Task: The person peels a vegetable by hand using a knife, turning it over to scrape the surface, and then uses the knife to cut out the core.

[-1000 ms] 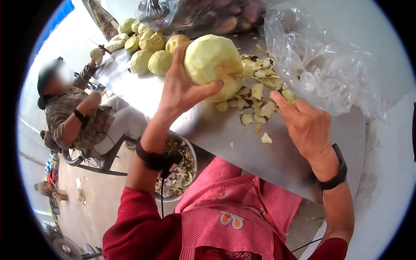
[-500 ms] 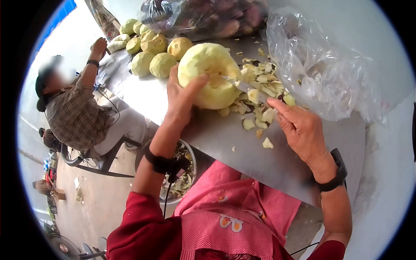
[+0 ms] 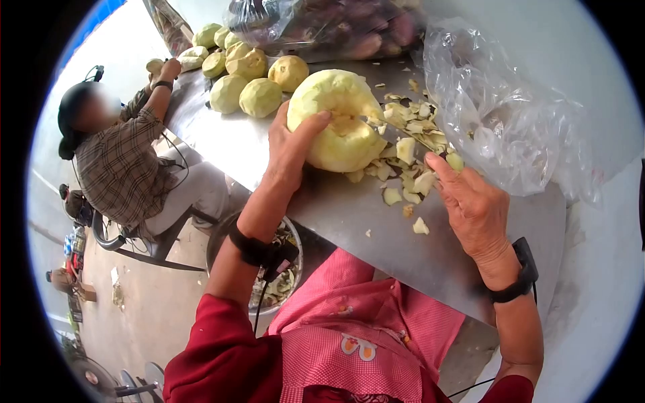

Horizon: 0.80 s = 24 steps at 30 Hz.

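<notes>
A large, pale yellow-green peeled eggplant (image 3: 334,144) is held above the metal table's near side. My left hand (image 3: 290,144) grips its left side, thumb pressed near the brownish hollow in its face. To its right, my right hand (image 3: 474,208) is closed around a knife (image 3: 422,141), index finger stretched along it. The thin blade, seen nearly edge-on, points toward the eggplant; its handle is hidden in my palm. A pale cut piece (image 3: 405,150) appears against the blade. Peel scraps (image 3: 424,181) lie heaped beneath and beyond the knife.
Several peeled eggplants (image 3: 261,98) sit at the back left. Behind are a bag of purple eggplants (image 3: 366,33) and a crumpled clear plastic bag (image 3: 497,114). A scrap-filled metal bowl (image 3: 299,258) stands below the table edge. A seated co-worker (image 3: 124,158) works at left.
The knife has drawn back from the eggplant's hollow toward the right, its blade turned edge-on. The eggplant has tilted slightly in my left hand. The co-worker's hands have shifted.
</notes>
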Available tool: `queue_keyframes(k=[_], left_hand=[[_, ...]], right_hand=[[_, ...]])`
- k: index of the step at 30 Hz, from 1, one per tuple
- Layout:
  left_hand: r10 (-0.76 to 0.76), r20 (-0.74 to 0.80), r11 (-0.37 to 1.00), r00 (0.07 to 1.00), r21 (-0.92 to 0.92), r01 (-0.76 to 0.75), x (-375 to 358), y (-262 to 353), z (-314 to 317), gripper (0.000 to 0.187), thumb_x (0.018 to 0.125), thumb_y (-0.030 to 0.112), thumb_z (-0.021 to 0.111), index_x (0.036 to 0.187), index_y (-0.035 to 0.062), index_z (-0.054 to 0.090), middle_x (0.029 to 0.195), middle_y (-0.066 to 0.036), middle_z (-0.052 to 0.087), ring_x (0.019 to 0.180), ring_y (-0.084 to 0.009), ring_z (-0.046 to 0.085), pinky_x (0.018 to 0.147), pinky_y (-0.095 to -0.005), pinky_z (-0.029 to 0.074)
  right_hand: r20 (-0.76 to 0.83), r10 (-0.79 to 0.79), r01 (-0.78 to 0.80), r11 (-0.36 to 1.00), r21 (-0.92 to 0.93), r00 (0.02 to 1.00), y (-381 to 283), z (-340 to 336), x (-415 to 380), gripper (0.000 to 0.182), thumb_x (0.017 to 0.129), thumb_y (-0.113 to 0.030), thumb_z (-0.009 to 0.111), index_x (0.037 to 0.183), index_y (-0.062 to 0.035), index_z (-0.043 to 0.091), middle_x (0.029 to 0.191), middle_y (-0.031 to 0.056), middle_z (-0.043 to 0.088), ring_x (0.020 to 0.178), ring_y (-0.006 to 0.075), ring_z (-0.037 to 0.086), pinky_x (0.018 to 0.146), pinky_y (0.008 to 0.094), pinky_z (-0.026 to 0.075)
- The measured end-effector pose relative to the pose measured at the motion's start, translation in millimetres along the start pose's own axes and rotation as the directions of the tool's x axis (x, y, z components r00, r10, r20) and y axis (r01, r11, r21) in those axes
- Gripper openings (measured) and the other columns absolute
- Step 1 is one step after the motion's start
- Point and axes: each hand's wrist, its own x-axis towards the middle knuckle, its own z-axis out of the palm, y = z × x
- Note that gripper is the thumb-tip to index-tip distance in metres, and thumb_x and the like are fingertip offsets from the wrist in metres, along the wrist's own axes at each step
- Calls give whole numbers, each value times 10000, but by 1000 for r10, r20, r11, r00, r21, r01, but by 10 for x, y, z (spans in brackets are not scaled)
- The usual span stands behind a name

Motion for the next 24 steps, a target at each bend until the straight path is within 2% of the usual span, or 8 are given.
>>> queue_keyframes(k=[7, 10, 12, 16, 18, 19, 21, 24], left_hand=[[-34, 99, 995, 994, -91, 43, -8, 45, -23, 613, 833, 245, 701, 1312, -73, 490, 1167, -175, 630, 1035, -246, 652, 899, -360, 535], [1, 114, 998, 993, -56, 6, -15, 32, -26, 612, 829, 233, 695, 1319, -71, 489, 1169, -175, 631, 1037, -246, 652, 902, -358, 533], [-1, 128, 999, 992, -48, 7, -12, 37, -28, 621, 822, 229, 696, 1325, -68, 487, 1175, -175, 628, 1049, -245, 648, 906, -358, 532], [-1, 117, 999, 993, -46, 6, -16, 24, -34, 631, 825, 246, 704, 1327, -68, 486, 1176, -175, 628, 1053, -246, 646, 911, -357, 528], [12, 98, 998, 995, -63, -6, -30, 26, -13, 640, 829, 268, 714, 1325, -67, 487, 1177, -177, 627, 1052, -245, 644, 915, -356, 523], [11, 97, 998, 995, -63, -5, -33, 23, -15, 640, 829, 268, 714, 1325, -67, 487, 1177, -177, 627, 1052, -245, 644, 915, -356, 523], [22, 95, 998, 995, -54, -17, -33, 13, -22, 634, 839, 279, 715, 1320, -66, 487, 1177, -179, 625, 1052, -243, 641, 918, -355, 518], [3, 63, 998, 998, -59, 0, -30, -6, -37, 615, 857, 291, 695, 1313, -65, 487, 1177, -179, 619, 1048, -242, 638, 914, -353, 517]], right_hand=[[-41, -15, 17, 998, 58, 999, 67, 97, 3, 506, 808, -99, 739, 1267, -300, 671, 638, 35, 434, 525, 201, 525, 472, 363, 425], [-82, 56, -16, 907, 420, 995, 103, 124, 16, 503, 807, -91, 733, 1258, -308, 675, 628, 39, 411, 525, 204, 515, 469, 372, 422], [-8, 9, -8, 999, 32, 1000, 67, -13, 24, 475, 827, -90, 721, 1255, -292, 678, 665, 24, 522, 557, 222, 544, 504, 344, 456], [13, -28, 29, 996, -90, 1000, 55, -25, 41, 431, 870, -91, 699, 1267, -257, 677, 717, 62, 607, 564, 159, 545, 543, 283, 454], [70, 205, -206, 773, 600, 976, 68, 105, 12, 354, 940, -116, 657, 1288, -180, 667, 709, 32, 617, 579, 74, 488, 563, 233, 410], [71, 205, -207, 773, 600, 976, 83, 79, 14, 354, 940, -116, 657, 1288, -180, 667, 709, 32, 617, 579, 74, 488, 563, 233, 410], [402, 279, -489, 475, 732, 872, 95, -41, 49, 313, 990, -145, 610, 1296, -99, 654, 664, -45, 512, 610, 23, 412, 548, 210, 346], [478, 298, -557, 305, 772, 826, 70, -106, 61, 310, 1012, -172, 585, 1291, -52, 646, 687, -84, 474, 603, 25, 404, 542, 195, 333]])
